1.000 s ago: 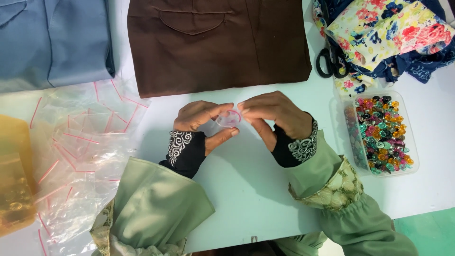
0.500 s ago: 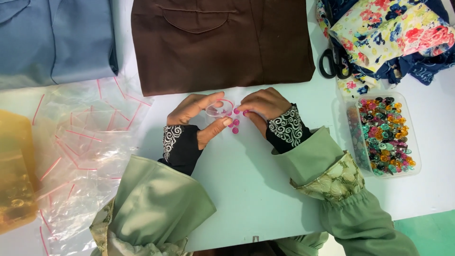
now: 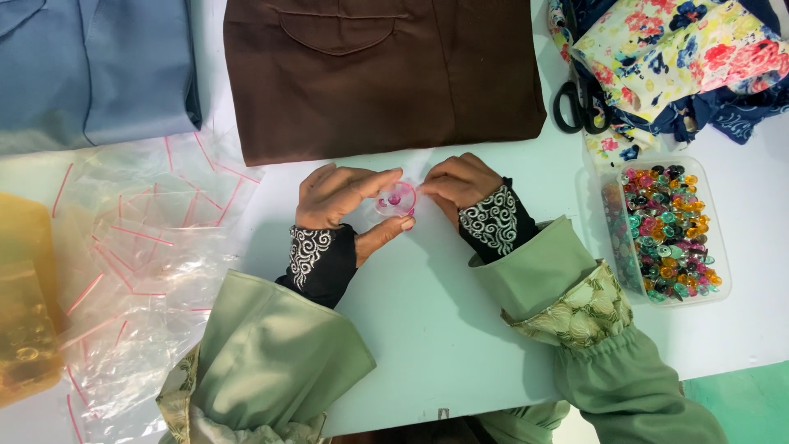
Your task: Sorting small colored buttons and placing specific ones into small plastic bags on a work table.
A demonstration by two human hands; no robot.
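A small clear plastic bag (image 3: 396,200) sits near the middle of the frame, just above the white table. It is see-through with a thin pink edge. It looks puffed open into a round shape. Inside it is a little pink bead (image 3: 394,199). Fingers pinch the bag from the left side and the right side, so it does not lie flat.

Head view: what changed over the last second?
Both hands, left hand and right hand, edged up toward the brown garment, holding the small clear bag open; pink pieces now show inside. Bead tray, scissors and plastic bags unchanged.
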